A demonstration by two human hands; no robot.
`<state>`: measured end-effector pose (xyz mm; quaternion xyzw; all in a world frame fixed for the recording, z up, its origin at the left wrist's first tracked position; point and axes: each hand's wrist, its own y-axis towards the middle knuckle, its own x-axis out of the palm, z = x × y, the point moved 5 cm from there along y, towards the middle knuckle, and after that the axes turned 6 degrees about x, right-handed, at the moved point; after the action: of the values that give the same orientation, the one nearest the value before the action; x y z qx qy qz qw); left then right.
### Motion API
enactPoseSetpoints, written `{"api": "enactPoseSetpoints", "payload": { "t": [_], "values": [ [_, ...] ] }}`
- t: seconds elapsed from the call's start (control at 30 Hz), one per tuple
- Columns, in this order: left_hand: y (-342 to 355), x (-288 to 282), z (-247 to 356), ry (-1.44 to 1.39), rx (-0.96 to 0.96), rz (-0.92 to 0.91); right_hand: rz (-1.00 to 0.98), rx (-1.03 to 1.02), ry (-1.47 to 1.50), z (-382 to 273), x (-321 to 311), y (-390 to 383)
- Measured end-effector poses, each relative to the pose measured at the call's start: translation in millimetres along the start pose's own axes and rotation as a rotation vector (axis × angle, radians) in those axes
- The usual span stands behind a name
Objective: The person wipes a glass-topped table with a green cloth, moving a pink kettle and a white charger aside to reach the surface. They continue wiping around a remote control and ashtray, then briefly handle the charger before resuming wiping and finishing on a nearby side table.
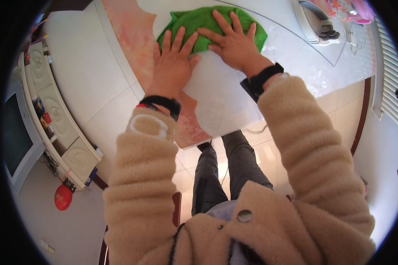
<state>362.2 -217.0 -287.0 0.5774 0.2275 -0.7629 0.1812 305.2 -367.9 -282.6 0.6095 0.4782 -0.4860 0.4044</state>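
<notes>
Left hand (172,59) and right hand (232,42), fingers spread, press flat on green cloth (199,22).

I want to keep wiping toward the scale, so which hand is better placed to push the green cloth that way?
Right, probably. The right hand lies flat on the middle of the cloth, on the side nearer the scale. The left hand only overlaps the cloth's near left edge.

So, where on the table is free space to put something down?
Bare table lies between the green cloth and the grey device at the far right. Another bare patch sits at the near edge, below the right hand. The cloth area is crowded: the left hand presses there too.
</notes>
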Motion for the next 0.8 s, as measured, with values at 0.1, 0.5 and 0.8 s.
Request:
{"api": "enactPoseSetpoints", "payload": {
  "t": [0.1,0.5,0.8],
  "values": [
    [-6.4,4.1,6.4,-0.060,-0.005,0.059,0.055,0.016,-0.002,-8.0,1.6,-8.6],
    [-186.9,14.1,85.7,-0.245,0.071,-0.331,-0.404,-0.116,0.243,-64.1,-25.2,-194.8],
    [-95.3,-5.5,24.9,-0.100,0.082,-0.222,-0.313,0.149,0.221,-65.7,-14.8,-101.6]
  ]
}}
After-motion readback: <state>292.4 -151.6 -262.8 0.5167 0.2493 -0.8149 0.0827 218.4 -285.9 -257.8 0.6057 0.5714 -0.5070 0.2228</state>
